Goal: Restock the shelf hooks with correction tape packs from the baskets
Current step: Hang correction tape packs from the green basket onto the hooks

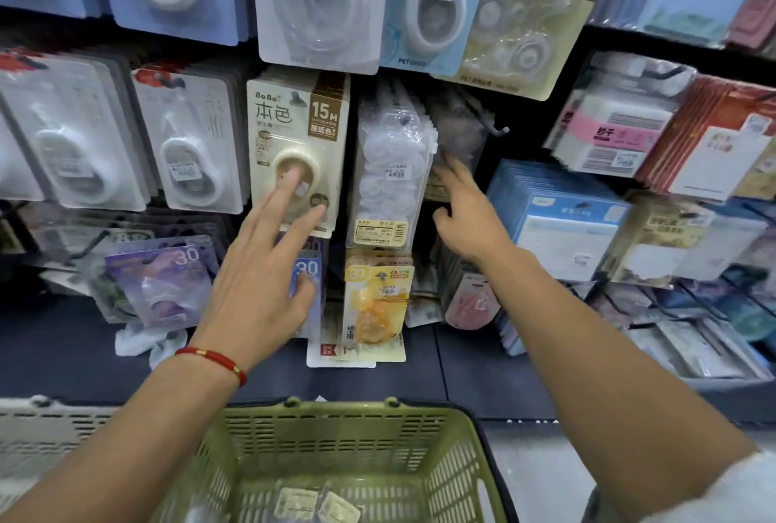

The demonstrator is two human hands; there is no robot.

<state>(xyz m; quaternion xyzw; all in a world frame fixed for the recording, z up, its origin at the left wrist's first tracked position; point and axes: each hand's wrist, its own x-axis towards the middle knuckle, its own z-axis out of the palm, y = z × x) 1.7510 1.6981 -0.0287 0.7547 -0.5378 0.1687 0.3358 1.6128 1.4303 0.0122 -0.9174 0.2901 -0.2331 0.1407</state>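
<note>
My left hand (262, 270) is spread open with its fingertips against a beige "15M" correction tape pack (296, 132) hanging on the shelf. My right hand (468, 214) reaches, fingers apart, toward a clear, blurred pack (455, 136) behind a bare metal hook (497, 128). Between the hands hangs a stack of clear bags of white tape refills (388, 169). Below it hangs a yellow tape pack (376, 304). A green basket (344, 459) sits under my arms with two small packs (317, 505) on its bottom.
White and blue tape packs (189, 153) fill the hooks to the left and above. Sticky-note and notebook packs (554, 224) crowd the right side. A white basket (46, 430) stands at the lower left. A dark shelf ledge (483, 375) runs below the hooks.
</note>
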